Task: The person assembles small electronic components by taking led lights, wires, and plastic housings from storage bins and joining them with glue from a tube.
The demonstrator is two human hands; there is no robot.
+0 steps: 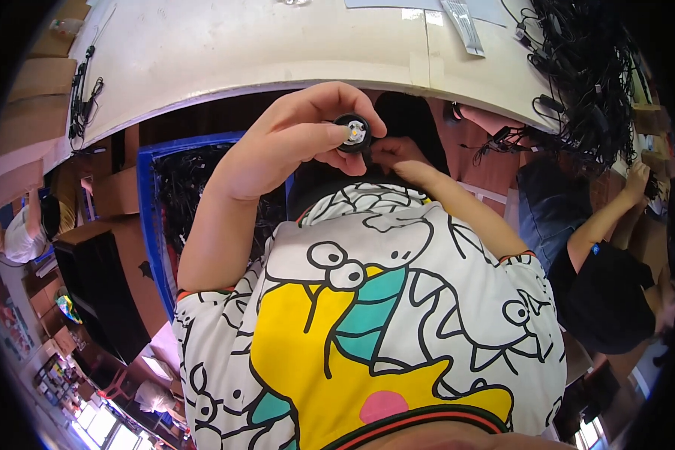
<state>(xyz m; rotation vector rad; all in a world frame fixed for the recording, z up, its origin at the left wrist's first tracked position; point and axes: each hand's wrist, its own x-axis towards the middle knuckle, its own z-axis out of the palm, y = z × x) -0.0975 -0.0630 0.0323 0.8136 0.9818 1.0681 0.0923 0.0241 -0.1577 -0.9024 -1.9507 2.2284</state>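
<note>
Just off the near edge of the worktable, my left hand (296, 129) is closed around a small black round LED light (356, 132). Its open face is turned up, with a pale disc and a tiny yellow spot in the middle. The left thumb presses on the rim of that face, and the other fingers curl about the housing. Right beside it, lower and to the right, my right hand (399, 156) is closed with its fingertips pinched together. Whatever lies between those fingertips is lost against the dark background.
Ahead lies the white worktable (262, 49) with a silver strip packet (463, 28). Tangled black cables (589, 82) heap over its right end; a thin cable (88, 101) lies left. A blue-edged crate (148, 217) holds black cables. A person in black (604, 300) works close on the right.
</note>
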